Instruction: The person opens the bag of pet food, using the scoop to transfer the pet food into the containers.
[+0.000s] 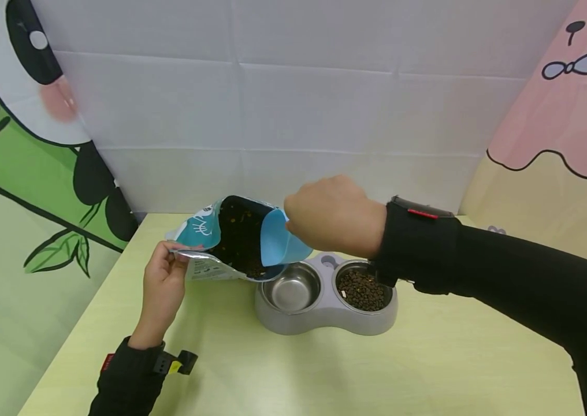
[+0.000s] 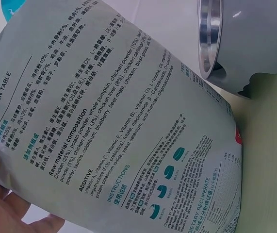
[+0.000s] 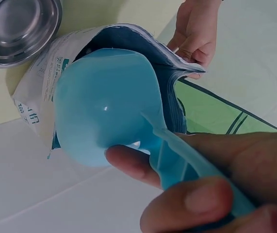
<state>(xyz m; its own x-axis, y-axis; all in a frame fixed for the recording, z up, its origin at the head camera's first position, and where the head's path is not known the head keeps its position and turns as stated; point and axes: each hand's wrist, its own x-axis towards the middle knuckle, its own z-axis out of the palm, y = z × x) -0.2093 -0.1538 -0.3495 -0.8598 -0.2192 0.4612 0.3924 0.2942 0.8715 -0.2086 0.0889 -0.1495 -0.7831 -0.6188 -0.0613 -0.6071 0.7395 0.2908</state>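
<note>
A teal and silver pet food bag [image 1: 200, 231] leans with its mouth wide apart, showing brown kibble [image 1: 238, 231] inside. My left hand [image 1: 164, 283] pinches the bag's edge at its left corner; the left wrist view shows the bag's printed back [image 2: 104, 121] beside the fingers. My right hand [image 1: 332, 216] grips the handle of a light blue scoop [image 1: 283, 240], whose bowl lies at the bag's mouth. In the right wrist view fingers [image 3: 191, 204] curl round the scoop's handle, and its bowl [image 3: 106, 102] hides the bag's contents.
A grey double-bowl stand [image 1: 298, 326] sits on the pale yellow table [image 1: 252, 375], just in front of the bag. Its left steel bowl [image 1: 293, 289] shows bare metal; the right bowl holds kibble [image 1: 361, 289]. A white cloth wall [image 1: 314, 110] rises behind.
</note>
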